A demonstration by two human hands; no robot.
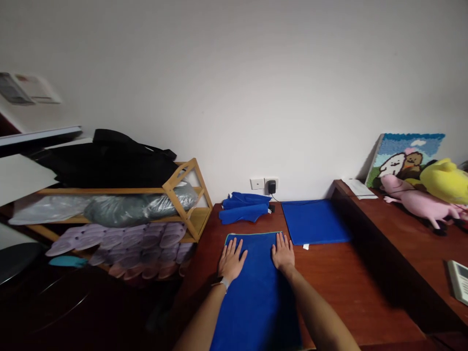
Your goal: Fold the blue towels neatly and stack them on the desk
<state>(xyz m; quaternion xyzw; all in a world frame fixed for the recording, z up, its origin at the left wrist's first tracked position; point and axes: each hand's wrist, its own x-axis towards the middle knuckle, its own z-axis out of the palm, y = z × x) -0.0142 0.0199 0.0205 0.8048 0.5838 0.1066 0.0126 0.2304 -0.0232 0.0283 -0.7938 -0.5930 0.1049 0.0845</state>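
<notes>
A blue towel (256, 287) with a green edge lies spread lengthwise on the brown wooden table (340, 287). My left hand (231, 261) rests flat on its far left part, fingers spread. Near the far right corner, my right hand (283, 253) presses flat on the cloth with fingers stretched out. Neither hand grips anything. To the right of my right hand lies a blue cloth (316, 222), flat, with a small white tag at its near edge. Beyond my hands, against the wall, sits a loose pile of crumpled blue cloths (244, 208).
A black plug (271, 186) sits in the wall socket (257, 184) behind the table. On the left stands a wooden rack (197, 226) with purple slippers (120, 239) and a black bag (117, 163). Plush toys (420, 202) and a calculator-like device (459, 280) occupy the raised right surface.
</notes>
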